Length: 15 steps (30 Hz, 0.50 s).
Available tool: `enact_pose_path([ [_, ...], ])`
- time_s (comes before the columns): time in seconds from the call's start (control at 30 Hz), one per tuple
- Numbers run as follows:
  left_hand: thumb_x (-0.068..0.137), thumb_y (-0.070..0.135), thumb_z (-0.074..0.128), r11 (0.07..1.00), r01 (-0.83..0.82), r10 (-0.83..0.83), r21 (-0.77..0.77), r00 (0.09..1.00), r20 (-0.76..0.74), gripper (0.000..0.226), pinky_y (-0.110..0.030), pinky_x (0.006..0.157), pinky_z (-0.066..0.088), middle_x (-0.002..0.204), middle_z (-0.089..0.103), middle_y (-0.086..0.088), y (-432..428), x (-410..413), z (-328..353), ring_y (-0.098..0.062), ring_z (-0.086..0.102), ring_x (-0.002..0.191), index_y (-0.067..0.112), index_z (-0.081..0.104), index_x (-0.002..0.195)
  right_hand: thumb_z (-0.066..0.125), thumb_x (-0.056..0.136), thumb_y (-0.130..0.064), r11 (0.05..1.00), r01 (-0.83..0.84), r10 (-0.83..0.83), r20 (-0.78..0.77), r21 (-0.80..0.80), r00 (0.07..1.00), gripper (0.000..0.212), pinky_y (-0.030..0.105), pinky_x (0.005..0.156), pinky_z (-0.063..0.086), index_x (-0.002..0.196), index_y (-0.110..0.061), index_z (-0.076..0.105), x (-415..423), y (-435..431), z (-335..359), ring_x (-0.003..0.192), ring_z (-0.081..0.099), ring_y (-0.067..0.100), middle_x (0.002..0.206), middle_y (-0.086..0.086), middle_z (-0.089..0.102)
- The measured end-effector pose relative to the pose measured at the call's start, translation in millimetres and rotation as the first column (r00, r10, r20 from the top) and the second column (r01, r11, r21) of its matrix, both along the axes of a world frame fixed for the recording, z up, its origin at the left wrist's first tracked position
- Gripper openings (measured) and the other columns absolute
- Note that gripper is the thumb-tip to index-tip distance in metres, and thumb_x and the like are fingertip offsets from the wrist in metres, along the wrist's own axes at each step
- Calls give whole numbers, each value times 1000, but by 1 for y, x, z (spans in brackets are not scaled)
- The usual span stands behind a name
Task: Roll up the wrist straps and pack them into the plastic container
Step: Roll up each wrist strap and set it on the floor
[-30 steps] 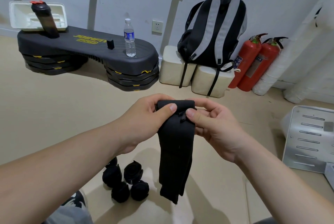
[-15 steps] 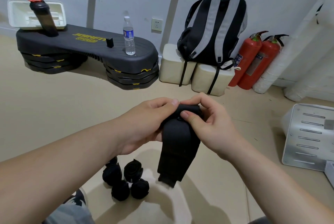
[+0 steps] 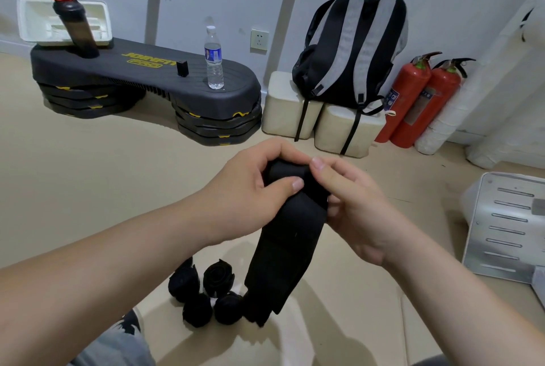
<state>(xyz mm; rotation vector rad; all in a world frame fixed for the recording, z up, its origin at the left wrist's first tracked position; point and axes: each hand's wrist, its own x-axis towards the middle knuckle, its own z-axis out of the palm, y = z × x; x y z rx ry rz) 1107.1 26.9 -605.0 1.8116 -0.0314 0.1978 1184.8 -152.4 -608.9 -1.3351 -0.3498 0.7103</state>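
Left hand [image 3: 247, 203], right hand [image 3: 354, 212]: bare, short nails, forearms unsleeved. Below left forearm [image 3: 118, 262]: grey fabric trouser leg [image 3: 118, 348], black-and-white shoe [image 3: 129, 321] between.

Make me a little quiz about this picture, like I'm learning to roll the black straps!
1. True or false: the long black fabric wrist strap lies flat on the floor.
2. Which of these stands on the black plastic step platform? A) a clear plastic water bottle B) a striped backpack C) a white box
3. How many red metal fire extinguishers stand by the wall?

Key
1. False: the left hand and right hand grip its rolled top end, and the rest hangs down.
2. A
3. Two
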Motion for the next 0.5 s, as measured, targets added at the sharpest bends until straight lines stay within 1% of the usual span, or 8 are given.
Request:
enact_pose_path([
  [0.07,97,12,65,958,-4,-39,288,989,145,24,-43,91,59,105,76,10,3,-1,-2,-18,72,100,30,70,112,67,100,-42,998,-10,12,29,-70,1000,51,41,87,58,133,-3,64,0,1,-2,106,74,35,123,25,74],
  [0.1,96,13,65,932,-17,-57,362,980,192,26,-40,90,58,106,75,13,5,-1,-5,-16,71,101,30,70,115,62,101,-43,996,-11,15,52,-85,999,52,43,90,57,133,-2,64,0,1,-3,110,73,36,125,27,72],
  [0.17,98,15,66,930,-31,-42,366,981,189,28,-32,86,57,105,73,15,5,-1,-7,-14,70,98,31,66,120,63,102,-43,996,12,-5,87,-84,996,50,46,91,56,130,0,64,-2,2,-4,109,72,38,122,28,72],
  [0.2,99,17,67,953,-18,-23,303,991,131,28,-29,81,57,102,72,12,5,-2,-6,-12,70,91,31,64,123,64,102,-40,997,36,-27,110,-75,994,45,45,88,56,125,-1,64,-3,2,-4,104,71,37,116,28,73],
  [0.27,102,19,68,998,23,-18,65,998,-68,24,-22,74,55,96,72,7,2,-2,-1,-7,70,83,25,63,125,62,103,-27,995,83,-74,150,-57,986,27,40,83,59,117,-5,65,-4,3,-4,98,70,32,106,22,73],
  [0.33,106,30,59,991,19,-52,-129,966,-252,18,-23,75,55,90,74,8,-1,-2,3,-3,69,81,22,67,120,63,102,-14,993,110,-102,154,-40,983,15,41,86,62,116,-8,66,-6,3,-4,98,72,30,109,22,74],
  [0.43,108,48,48,973,-22,-65,-231,930,-362,36,-29,73,55,77,70,15,-9,-1,3,-1,65,70,22,69,117,72,96,-10,991,134,-131,162,-11,978,17,41,84,65,113,-14,69,-6,3,-4,95,74,26,106,15,75],
  [0.5,107,55,46,953,-41,-88,-300,911,-402,41,-34,78,59,84,75,10,-13,1,2,-6,70,76,23,68,122,69,98,-2,988,153,-146,186,-20,971,17,38,75,65,110,-15,70,-5,2,-3,90,74,22,99,7,76],
])
